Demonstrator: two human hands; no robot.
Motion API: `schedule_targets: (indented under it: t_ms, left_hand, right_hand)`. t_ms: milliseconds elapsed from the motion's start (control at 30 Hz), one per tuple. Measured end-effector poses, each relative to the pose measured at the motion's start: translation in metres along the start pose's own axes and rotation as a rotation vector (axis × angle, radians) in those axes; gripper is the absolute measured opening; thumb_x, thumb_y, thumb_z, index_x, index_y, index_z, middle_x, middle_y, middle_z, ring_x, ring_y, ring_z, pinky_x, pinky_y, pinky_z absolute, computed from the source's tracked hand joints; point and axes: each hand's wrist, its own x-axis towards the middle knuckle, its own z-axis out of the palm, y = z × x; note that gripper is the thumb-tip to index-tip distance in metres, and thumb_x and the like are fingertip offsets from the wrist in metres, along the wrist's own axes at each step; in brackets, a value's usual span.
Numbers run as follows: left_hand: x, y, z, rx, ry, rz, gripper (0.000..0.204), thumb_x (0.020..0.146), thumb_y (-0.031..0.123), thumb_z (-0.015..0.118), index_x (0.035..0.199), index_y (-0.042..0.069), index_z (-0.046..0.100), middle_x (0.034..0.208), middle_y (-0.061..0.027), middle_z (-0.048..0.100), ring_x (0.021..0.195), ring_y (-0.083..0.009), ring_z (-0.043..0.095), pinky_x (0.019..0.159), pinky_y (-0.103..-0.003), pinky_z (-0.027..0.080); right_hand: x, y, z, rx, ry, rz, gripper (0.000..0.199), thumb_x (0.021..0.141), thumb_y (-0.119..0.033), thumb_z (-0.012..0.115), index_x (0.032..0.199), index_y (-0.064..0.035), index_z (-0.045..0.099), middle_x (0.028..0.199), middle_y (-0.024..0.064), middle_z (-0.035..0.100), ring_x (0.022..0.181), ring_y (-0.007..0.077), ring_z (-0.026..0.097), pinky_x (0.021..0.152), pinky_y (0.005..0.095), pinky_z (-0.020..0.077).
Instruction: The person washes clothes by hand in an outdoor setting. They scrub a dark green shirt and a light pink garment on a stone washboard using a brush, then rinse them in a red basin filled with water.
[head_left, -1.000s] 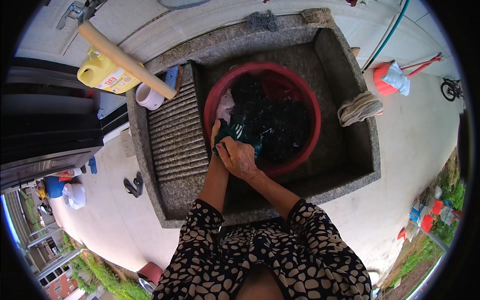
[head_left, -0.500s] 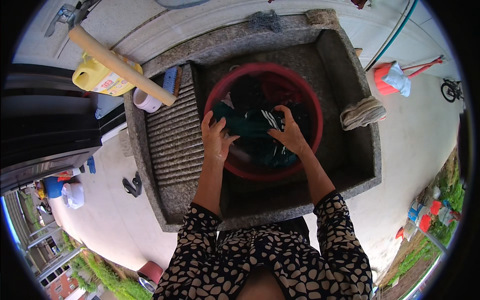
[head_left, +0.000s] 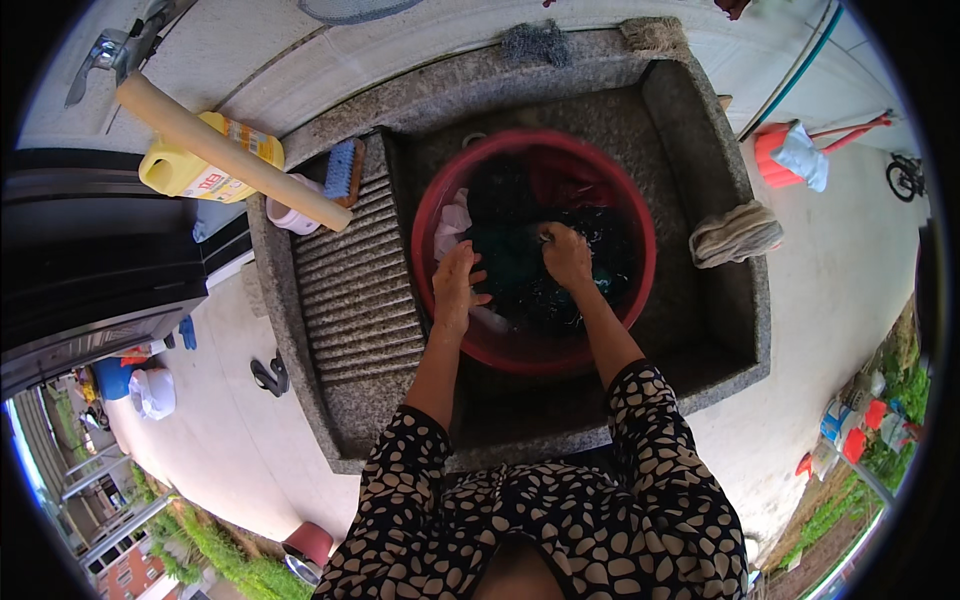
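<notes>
A red round basin (head_left: pixel 640 232) sits in a grey stone wash trough (head_left: pixel 720 250) and holds wet dark clothes (head_left: pixel 520 270) with a white piece at its left side. My left hand (head_left: pixel 458 288) rests at the basin's left inner edge, fingers curled on the wet cloth. My right hand (head_left: pixel 566 256) is in the middle of the basin, gripping the dark green garment and pressing it down into the water.
A ribbed stone washboard (head_left: pixel 355 290) lies left of the basin, with a blue scrub brush (head_left: pixel 340 168) and a pink cup at its top. A wooden bat (head_left: pixel 225 150) lies over a yellow jug (head_left: pixel 190 170). A folded rag (head_left: pixel 735 232) hangs on the trough's right rim.
Both hands had lifted the dark green garment spread above the basin; now they have lowered it into the water and moved closer together.
</notes>
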Motion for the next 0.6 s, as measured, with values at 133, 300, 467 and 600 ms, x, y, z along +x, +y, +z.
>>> schedule_targets:
  t_ms: [133,300,467,600]
  left_hand:
    - [-0.009,0.003,0.002,-0.451,-0.214,-0.099,0.055,0.092,0.052,0.046,0.127,0.01,0.051,0.117,-0.0081,0.06,0.104,-0.0203,0.06,0.082,-0.036,0.052]
    - [-0.001,-0.02,-0.018,-0.904,-0.728,0.092,0.048,0.094,0.049,0.044,0.122,0.011,0.052,0.113,-0.0059,0.061,0.101,-0.0187,0.061,0.083,-0.036,0.053]
    - [-0.027,-0.008,0.005,-0.93,-0.403,-0.037,0.042,0.095,0.046,0.043,0.115,0.011,0.056,0.105,-0.0043,0.063,0.094,-0.0178,0.063,0.08,-0.034,0.054]
    - [-0.03,-0.013,0.011,-0.874,-0.332,-0.056,0.042,0.096,0.045,0.04,0.114,0.011,0.057,0.106,-0.0044,0.063,0.097,-0.0189,0.062,0.082,-0.035,0.053]
  right_hand:
    - [-0.077,-0.076,-0.036,0.79,-0.333,-0.301,0.028,0.072,0.004,0.047,0.096,-0.0011,0.061,0.089,0.0095,0.064,0.079,0.0181,0.062,0.07,0.0281,0.0481]
    - [-0.142,-0.12,0.004,0.186,0.098,-0.842,0.017,0.068,-0.013,0.068,0.084,-0.0103,0.062,0.077,0.0069,0.057,0.069,0.0241,0.056,0.06,0.0352,0.0444]
    - [-0.079,-0.118,0.023,0.219,0.295,-0.606,0.02,0.081,-0.029,0.067,0.077,-0.0098,0.061,0.062,0.0108,0.062,0.056,0.0288,0.063,0.053,0.0413,0.0506]
    - [-0.05,-0.109,0.015,0.185,0.292,-0.441,0.027,0.084,-0.031,0.064,0.074,-0.0056,0.061,0.063,0.0149,0.063,0.055,0.0316,0.063,0.048,0.0393,0.0494]
